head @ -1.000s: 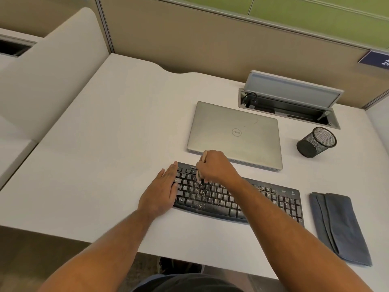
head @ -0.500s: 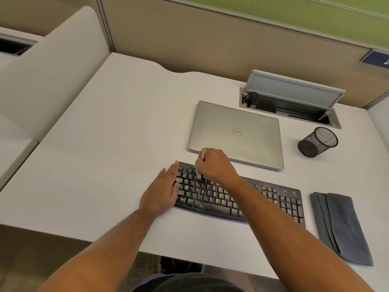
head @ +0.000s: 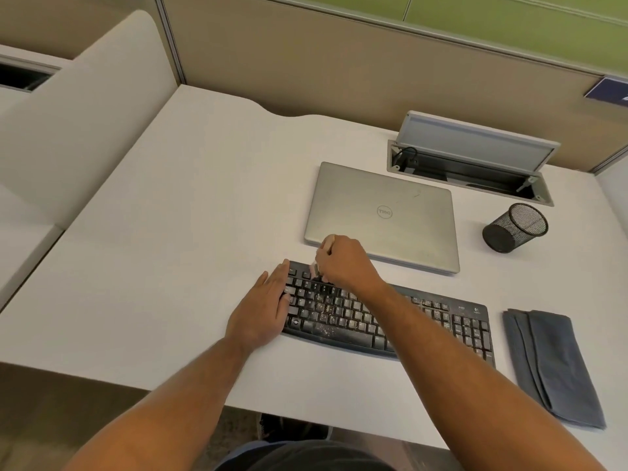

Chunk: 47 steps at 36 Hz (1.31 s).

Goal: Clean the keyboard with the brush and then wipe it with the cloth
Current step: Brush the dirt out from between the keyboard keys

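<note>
- Left of the keyboard [head: 390, 317] the desk [head: 153, 266] lies bare and wide.
- A closed laptop [head: 384, 215] sits just behind the keyboard, leaving a thin gap.
- A folded cloth [head: 554, 365] lies just beside the keyboard's right end.
- A mesh cup [head: 515, 227] and an open cable box [head: 472, 171] crowd the far right.
- The left hand [head: 265, 307] covers the keyboard's left edge.

- Keyboard [head: 390, 321]: black, crumb-speckled, flat near the table's front edge.
- Brush [head: 321, 258]: pale handle, mostly hidden, over the keyboard's upper-left keys.
- Cloth [head: 552, 365]: grey-blue, folded, by the table's right edge.
</note>
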Tool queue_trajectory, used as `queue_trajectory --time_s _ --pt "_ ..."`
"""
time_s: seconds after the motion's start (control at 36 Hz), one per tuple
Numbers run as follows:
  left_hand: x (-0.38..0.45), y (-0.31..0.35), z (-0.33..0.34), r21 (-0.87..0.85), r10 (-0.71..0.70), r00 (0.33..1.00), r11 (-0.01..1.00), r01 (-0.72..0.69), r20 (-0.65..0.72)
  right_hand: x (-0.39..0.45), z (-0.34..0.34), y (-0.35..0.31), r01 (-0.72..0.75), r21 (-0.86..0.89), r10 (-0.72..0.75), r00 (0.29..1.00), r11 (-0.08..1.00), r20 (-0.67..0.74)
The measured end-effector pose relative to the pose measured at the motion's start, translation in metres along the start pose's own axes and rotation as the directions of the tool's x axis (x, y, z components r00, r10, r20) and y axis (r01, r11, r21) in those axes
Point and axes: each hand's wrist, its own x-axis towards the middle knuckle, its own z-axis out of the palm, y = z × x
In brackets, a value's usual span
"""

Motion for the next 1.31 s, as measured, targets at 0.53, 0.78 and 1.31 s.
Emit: queue_trajectory --time_s 0.53,0.78,1.31 --pt "-0.003 0.01 -0.004 -0.031 -0.1 0.995 0.995 0.1 -0.02 -0.001 -0.045 0.019 0.127 -0.451 0.016 0.954 0.883 0.3" --pt "-0.002 0.011 -0.005 -0.003 -0.043 0.998 0.999 0.043 -0.034 -0.004 -0.037 0.027 0.117 -0.088 -0.104 0.984 0.989 0.142" --pt "-0.003 0.017 -0.01 0.009 -0.044 0.999 0.999 0.045 -0.011 -0.029 -0.031 0.047 -0.04 0.03 0.041 0.999 0.999 -0.03"
